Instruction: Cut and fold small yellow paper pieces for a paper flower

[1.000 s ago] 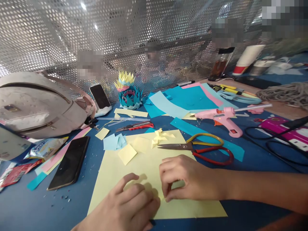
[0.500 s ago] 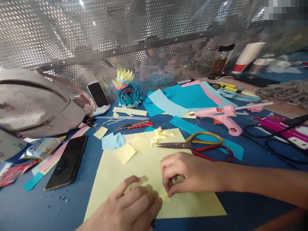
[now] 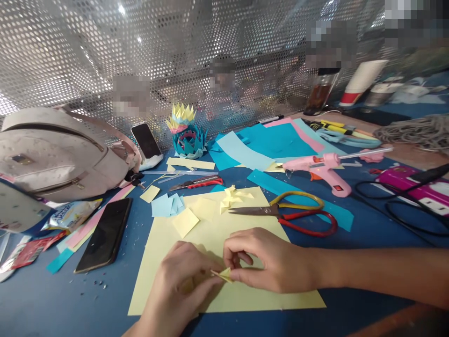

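Between my two hands, just above a large yellow paper sheet [image 3: 245, 297], is a small folded piece of yellow paper [image 3: 225, 275]. My left hand [image 3: 184, 276] pinches its left end between thumb and fingers. The thumb and forefinger of my right hand [image 3: 261, 260] close on its right end. Past my hands lie yellow paper squares [image 3: 185, 223], light blue paper squares [image 3: 164, 205] and a small heap of folded yellow pieces [image 3: 231, 197]. Scissors [image 3: 257, 211] with one yellow and one red handle rest on the sheet's right edge, blades pointing left.
A pink glue gun [image 3: 324, 168] lies at right, near a purple power strip [image 3: 414, 187]. A red utility knife [image 3: 196, 183] lies behind the squares. A layered paper flower [image 3: 189, 140] stands at the back. Left are a black phone [image 3: 105, 234] and a pale backpack [image 3: 52, 154].
My left hand has turned from lying nearly flat to a pinch. The small yellow piece is now lifted and folded to a point between both hands.
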### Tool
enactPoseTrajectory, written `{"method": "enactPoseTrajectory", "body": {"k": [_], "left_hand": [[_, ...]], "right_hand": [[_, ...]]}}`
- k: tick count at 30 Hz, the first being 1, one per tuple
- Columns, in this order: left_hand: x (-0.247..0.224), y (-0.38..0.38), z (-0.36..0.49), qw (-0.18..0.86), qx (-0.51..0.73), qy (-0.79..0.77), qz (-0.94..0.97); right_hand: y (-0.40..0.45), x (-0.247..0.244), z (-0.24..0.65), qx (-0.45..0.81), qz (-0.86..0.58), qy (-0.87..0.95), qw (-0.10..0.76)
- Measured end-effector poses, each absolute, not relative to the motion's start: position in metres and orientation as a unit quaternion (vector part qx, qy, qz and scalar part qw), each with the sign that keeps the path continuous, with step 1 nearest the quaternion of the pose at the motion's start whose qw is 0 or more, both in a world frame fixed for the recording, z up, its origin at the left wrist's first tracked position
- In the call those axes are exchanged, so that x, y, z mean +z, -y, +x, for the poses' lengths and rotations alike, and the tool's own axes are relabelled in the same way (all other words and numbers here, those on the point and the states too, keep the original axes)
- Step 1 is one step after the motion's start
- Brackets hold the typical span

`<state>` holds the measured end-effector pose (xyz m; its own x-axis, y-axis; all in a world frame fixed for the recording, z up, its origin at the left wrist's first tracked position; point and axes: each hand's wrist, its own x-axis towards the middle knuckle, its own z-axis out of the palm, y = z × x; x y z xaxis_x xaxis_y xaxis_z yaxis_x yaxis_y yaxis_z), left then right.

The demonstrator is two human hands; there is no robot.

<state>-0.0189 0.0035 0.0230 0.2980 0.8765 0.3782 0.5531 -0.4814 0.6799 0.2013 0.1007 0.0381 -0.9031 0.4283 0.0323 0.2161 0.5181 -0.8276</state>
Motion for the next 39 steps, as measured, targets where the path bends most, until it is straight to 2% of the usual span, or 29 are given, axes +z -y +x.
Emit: {"method": "enactPoseTrajectory", "body": {"k": [8, 15, 27, 39], "left_hand": [[0.021, 0.000, -0.011, 0.237, 0.425, -0.500, 0.717], [0.023, -0.002, -0.014, 0.218, 0.413, -0.507, 0.724], [0.022, -0.001, -0.016, 0.235, 0.382, -0.536, 0.715], [0.023, -0.006, -0.022, 0.154, 0.378, -0.422, 0.810]], "right_hand": [[-0.097, 0.037, 0.199, 0.439, -0.173, 0.870, 0.142], [-0.099, 0.037, 0.199, 0.480, -0.187, 0.847, 0.130], [-0.099, 0.037, 0.200, 0.419, -0.171, 0.883, 0.121], [-0.101, 0.034, 0.201, 0.391, -0.137, 0.901, 0.127]]}}
